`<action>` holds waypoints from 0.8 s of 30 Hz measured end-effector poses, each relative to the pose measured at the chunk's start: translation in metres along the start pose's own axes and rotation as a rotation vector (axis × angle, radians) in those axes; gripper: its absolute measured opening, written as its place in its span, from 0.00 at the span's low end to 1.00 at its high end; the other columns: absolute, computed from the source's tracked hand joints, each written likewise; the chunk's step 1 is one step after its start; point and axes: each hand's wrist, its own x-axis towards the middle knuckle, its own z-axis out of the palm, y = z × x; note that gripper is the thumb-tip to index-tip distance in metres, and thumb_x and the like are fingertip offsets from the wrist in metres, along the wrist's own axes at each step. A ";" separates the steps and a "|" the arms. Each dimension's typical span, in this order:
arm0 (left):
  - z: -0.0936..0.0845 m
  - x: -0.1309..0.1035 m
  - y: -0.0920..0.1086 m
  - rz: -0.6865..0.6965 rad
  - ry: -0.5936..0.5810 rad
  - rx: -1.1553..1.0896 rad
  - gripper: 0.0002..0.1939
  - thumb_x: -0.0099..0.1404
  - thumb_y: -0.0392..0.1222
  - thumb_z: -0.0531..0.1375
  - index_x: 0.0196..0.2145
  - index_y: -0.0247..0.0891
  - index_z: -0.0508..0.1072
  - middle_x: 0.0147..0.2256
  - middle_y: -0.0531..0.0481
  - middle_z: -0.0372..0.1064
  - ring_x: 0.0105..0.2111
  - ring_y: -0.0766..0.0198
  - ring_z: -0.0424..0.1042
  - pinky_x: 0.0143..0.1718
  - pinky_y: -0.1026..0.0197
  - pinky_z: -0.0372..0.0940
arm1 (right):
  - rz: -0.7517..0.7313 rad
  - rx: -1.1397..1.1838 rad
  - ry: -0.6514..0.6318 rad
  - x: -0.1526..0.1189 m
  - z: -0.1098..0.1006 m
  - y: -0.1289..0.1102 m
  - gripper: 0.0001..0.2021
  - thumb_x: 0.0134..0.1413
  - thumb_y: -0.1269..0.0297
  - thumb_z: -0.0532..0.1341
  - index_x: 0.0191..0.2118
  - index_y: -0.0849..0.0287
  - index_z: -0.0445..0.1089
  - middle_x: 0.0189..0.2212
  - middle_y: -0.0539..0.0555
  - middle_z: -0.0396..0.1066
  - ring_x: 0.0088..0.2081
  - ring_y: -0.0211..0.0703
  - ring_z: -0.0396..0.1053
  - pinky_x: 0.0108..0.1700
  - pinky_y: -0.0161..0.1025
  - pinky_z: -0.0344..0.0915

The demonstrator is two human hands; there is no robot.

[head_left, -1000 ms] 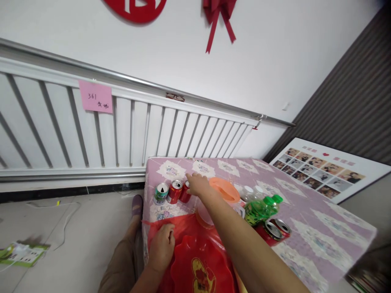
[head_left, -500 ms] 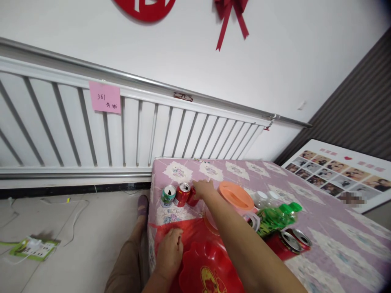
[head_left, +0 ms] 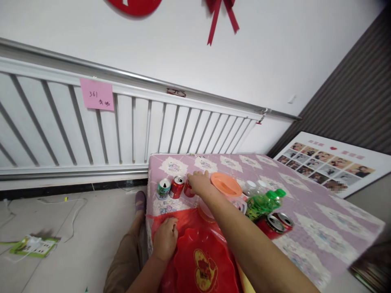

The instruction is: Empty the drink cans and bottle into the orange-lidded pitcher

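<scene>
My right hand [head_left: 200, 183] is closed around the top of a red drink can [head_left: 188, 189], which stands at the end of a short row. Beside it are another red can [head_left: 177, 188] and a green-and-white can [head_left: 163, 189], both upright with opened tops. My left hand [head_left: 165, 240] lies low on a red plastic sheet [head_left: 183, 219], its fingers curled; whatever they may grip is hidden. Just right of it is a red scalloped tray [head_left: 186, 260] with a yellow design. An orange oval lid [head_left: 226, 184] is beyond my right forearm.
Green-capped bottles [head_left: 262, 203], clear-lidded containers [head_left: 255, 188] and two lying red cans [head_left: 276, 224] are right of my forearm on the floral-covered surface [head_left: 305, 207]. A white radiator [head_left: 171, 130] runs behind. A power strip [head_left: 35, 246] lies on the floor at left.
The view has shifted, so everything sits slightly further left and higher. My right hand stays at the end red can, and my left hand remains on the red plastic.
</scene>
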 end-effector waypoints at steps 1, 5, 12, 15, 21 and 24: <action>0.000 0.000 0.000 0.001 0.001 0.003 0.16 0.63 0.28 0.51 0.43 0.39 0.72 0.44 0.47 0.75 0.45 0.61 0.72 0.50 0.58 0.64 | -0.011 0.001 0.009 -0.007 -0.005 0.000 0.26 0.47 0.63 0.68 0.53 0.60 0.66 0.52 0.63 0.67 0.54 0.58 0.63 0.58 0.62 0.49; -0.003 -0.002 0.001 0.005 0.002 0.022 0.15 0.63 0.28 0.52 0.44 0.38 0.72 0.45 0.47 0.75 0.47 0.62 0.72 0.51 0.59 0.64 | -0.064 0.019 0.076 -0.039 -0.025 0.001 0.24 0.47 0.67 0.65 0.53 0.60 0.65 0.50 0.66 0.68 0.53 0.59 0.63 0.57 0.61 0.48; -0.005 -0.003 0.002 -0.012 0.000 0.073 0.15 0.64 0.29 0.52 0.45 0.38 0.72 0.45 0.46 0.74 0.47 0.61 0.72 0.51 0.58 0.64 | -0.199 0.080 0.103 -0.110 -0.036 0.008 0.28 0.44 0.62 0.67 0.53 0.57 0.64 0.48 0.62 0.69 0.51 0.59 0.64 0.53 0.54 0.54; -0.005 -0.004 0.002 -0.016 -0.002 0.086 0.14 0.64 0.30 0.52 0.45 0.38 0.71 0.45 0.47 0.74 0.47 0.61 0.72 0.50 0.59 0.64 | -0.255 0.106 0.058 -0.140 -0.031 0.010 0.30 0.41 0.60 0.69 0.53 0.57 0.66 0.46 0.61 0.70 0.48 0.58 0.66 0.50 0.50 0.57; -0.006 -0.007 0.004 0.003 0.005 0.110 0.13 0.66 0.31 0.52 0.44 0.36 0.72 0.46 0.45 0.74 0.47 0.59 0.72 0.50 0.58 0.64 | -0.290 0.143 -0.065 -0.178 -0.006 0.008 0.33 0.39 0.61 0.72 0.55 0.58 0.65 0.48 0.64 0.69 0.50 0.60 0.65 0.49 0.50 0.59; -0.006 -0.007 0.004 0.008 0.008 0.123 0.13 0.65 0.31 0.52 0.44 0.35 0.72 0.46 0.44 0.74 0.47 0.58 0.72 0.50 0.57 0.64 | -0.281 0.148 -0.084 -0.184 0.007 0.006 0.33 0.39 0.61 0.72 0.55 0.57 0.65 0.48 0.63 0.69 0.50 0.59 0.65 0.50 0.51 0.58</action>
